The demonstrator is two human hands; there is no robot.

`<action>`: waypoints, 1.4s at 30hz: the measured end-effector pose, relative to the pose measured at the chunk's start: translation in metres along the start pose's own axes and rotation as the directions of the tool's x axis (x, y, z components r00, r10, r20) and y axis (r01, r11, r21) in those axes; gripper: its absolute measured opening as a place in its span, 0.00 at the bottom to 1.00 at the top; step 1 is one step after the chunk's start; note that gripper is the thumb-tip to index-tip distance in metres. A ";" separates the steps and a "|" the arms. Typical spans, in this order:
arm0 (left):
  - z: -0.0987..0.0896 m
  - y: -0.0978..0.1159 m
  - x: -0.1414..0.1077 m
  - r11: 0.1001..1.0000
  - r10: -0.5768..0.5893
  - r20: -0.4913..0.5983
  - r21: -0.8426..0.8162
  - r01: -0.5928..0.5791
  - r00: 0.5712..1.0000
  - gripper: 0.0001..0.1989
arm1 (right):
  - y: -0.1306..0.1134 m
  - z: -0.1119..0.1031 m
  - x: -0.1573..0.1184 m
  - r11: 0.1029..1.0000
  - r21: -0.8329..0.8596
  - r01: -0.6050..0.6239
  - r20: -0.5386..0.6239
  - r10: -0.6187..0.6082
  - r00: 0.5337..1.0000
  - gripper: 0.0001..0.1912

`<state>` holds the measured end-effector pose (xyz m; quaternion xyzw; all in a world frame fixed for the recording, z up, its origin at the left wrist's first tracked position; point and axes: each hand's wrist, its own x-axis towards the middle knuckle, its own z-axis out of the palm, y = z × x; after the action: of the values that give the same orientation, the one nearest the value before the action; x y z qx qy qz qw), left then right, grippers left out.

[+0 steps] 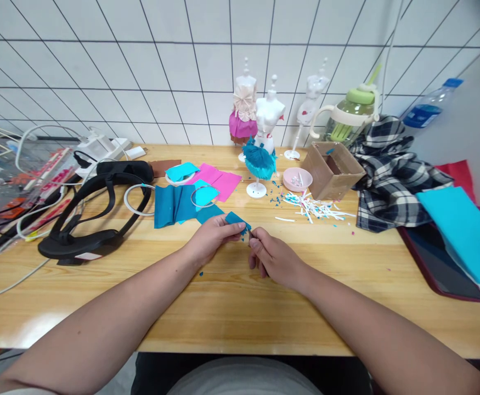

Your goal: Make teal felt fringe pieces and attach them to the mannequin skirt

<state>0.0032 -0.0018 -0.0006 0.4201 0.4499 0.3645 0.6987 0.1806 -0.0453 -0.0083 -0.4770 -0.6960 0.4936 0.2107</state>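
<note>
Between its thumb and fingers, my left hand (213, 240) pinches a small folded piece of teal crepe paper (235, 220). My right hand (275, 255) is closed around small scissors (249, 232), whose blades meet the paper's right end; the handles are mostly hidden in my fingers. Tiny teal scraps lie below the paper on the table. Just behind my left hand lies a larger teal crepe paper strip (169, 206). Farther back stands a white mini dress form (269, 118) wearing a fringed teal paper skirt (260, 160).
White paper strips (311, 207) lie by a pink dish (297, 179) and a cardboard box (332, 170). Two more dress forms stand near the tiled wall. A black headset (100, 219) and cables fill the left side. A plaid cloth (382, 170) and a jug (349, 115) are at right.
</note>
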 end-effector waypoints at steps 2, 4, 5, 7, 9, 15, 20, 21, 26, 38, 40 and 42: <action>0.000 0.000 0.000 1.000 -0.002 -0.008 0.001 0.002 1.000 0.12 | 0.000 0.000 0.000 1.000 0.001 -0.003 -0.001 0.003 1.000 0.08; 0.000 0.000 0.000 1.000 -0.006 -0.011 -0.002 0.006 1.000 0.12 | -0.001 0.000 0.000 1.000 -0.003 -0.009 0.002 0.009 1.000 0.08; 0.000 0.000 0.000 1.000 -0.010 -0.011 -0.008 0.010 1.000 0.12 | -0.001 -0.001 0.000 1.000 -0.006 -0.010 0.005 0.010 1.000 0.08; 0.000 -0.001 0.000 0.999 -0.018 -0.013 -0.026 0.018 1.000 0.12 | -0.001 -0.001 0.000 1.000 -0.018 -0.009 0.005 0.009 1.000 0.08; 0.000 -0.001 0.001 0.999 -0.021 -0.013 -0.044 0.020 1.000 0.12 | -0.002 -0.001 0.000 0.999 -0.036 -0.001 0.000 0.001 1.000 0.08; -0.003 -0.002 0.002 0.999 -0.025 0.008 -0.048 0.025 1.000 0.11 | -0.004 -0.005 -0.002 0.997 -0.083 -0.003 -0.002 0.003 1.000 0.09; -0.006 -0.003 0.004 0.997 -0.044 -0.019 -0.062 0.043 0.999 0.13 | 0.000 -0.012 -0.003 0.990 -0.133 -0.045 -0.081 0.034 0.996 0.14; -0.006 -0.003 0.004 0.997 -0.046 -0.018 -0.058 0.045 0.999 0.13 | 0.001 -0.013 -0.003 0.991 -0.130 -0.042 -0.078 0.032 0.996 0.15; -0.008 -0.003 0.006 0.999 -0.052 0.053 0.013 0.052 0.997 0.12 | 0.003 -0.015 -0.003 0.992 -0.124 -0.019 -0.056 0.012 0.998 0.17; -0.008 -0.003 0.006 0.996 -0.049 0.091 0.080 0.042 0.995 0.11 | 0.005 -0.015 -0.002 0.995 -0.098 0.007 -0.051 -0.012 0.999 0.17; -0.009 -0.003 0.006 0.996 -0.046 0.090 0.082 0.038 0.995 0.11 | 0.005 -0.015 -0.002 0.995 -0.097 0.005 -0.052 -0.010 0.999 0.16; -0.009 -0.004 0.006 0.995 -0.048 0.088 0.089 0.040 0.995 0.11 | 0.005 -0.015 -0.002 0.995 -0.096 0.004 -0.049 -0.009 0.999 0.16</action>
<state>-0.0028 0.0049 -0.0083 0.4560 0.4427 0.3097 0.7072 0.1955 -0.0389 -0.0062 -0.4963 -0.7149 0.4472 0.2062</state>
